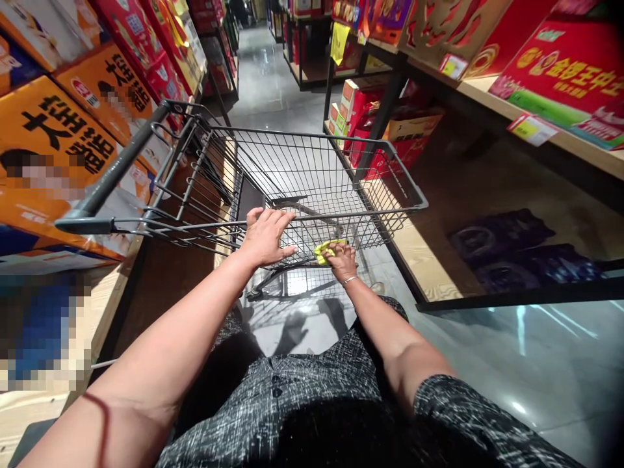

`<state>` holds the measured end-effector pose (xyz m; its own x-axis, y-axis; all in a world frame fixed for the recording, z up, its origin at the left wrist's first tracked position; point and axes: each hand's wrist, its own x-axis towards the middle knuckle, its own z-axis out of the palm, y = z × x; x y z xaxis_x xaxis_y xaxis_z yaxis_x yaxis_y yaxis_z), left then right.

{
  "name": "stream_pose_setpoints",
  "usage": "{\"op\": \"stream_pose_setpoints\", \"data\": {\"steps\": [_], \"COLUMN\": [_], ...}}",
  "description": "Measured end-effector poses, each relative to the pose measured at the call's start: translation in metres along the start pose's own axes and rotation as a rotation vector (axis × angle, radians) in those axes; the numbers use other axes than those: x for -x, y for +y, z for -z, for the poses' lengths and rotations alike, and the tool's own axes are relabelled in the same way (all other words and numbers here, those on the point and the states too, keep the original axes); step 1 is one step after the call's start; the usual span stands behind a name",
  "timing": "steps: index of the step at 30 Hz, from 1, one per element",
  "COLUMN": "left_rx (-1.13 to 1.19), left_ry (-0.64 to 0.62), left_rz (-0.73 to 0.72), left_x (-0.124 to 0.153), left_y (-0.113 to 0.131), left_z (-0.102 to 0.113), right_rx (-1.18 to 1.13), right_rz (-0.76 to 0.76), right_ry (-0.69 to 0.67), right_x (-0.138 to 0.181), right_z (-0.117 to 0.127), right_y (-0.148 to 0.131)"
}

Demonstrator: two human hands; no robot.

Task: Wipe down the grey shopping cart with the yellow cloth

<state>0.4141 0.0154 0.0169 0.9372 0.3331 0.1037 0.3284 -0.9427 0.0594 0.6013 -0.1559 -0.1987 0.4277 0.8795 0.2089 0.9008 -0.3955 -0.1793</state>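
A grey wire shopping cart stands sideways in front of me, its handle to the left. My left hand rests on the near top rail, fingers curled over it and the thumb pointing right. Lower and to the right, my right hand is closed on a yellow cloth, pressed against the near lower side of the basket. Part of the cloth is hidden under the fingers. No goods show inside the basket.
Stacked orange boxes crowd the cart's handle end. On the right, a wooden shelf with a black frame carries red gift boxes. Purple packs lie on its lower level. A tiled aisle runs ahead between shelves.
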Motion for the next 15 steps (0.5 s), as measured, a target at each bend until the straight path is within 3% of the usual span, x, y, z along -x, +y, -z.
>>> {"op": "stream_pose_setpoints", "data": {"steps": [4,7,9,15], "left_rx": [0.010,0.016,0.019,0.027], "left_ry": [-0.010,-0.010,-0.001,0.031], "left_rz": [-0.001,0.005,0.009,0.004], "left_x": [-0.003,-0.003,-0.002,0.002], "left_y": [0.001,0.001,0.001,-0.001], "left_z": [-0.001,-0.002,-0.003,-0.005], "right_rx": [0.019,0.013,-0.002,-0.053], "right_rz": [-0.051,-0.046,-0.034,-0.077], "right_ry": [-0.157,-0.130,-0.028,0.554], "right_x": [0.007,0.001,-0.004,-0.023], "right_z": [-0.007,0.011,0.034,0.114], "right_y": [0.012,0.018,0.022,0.044]}}
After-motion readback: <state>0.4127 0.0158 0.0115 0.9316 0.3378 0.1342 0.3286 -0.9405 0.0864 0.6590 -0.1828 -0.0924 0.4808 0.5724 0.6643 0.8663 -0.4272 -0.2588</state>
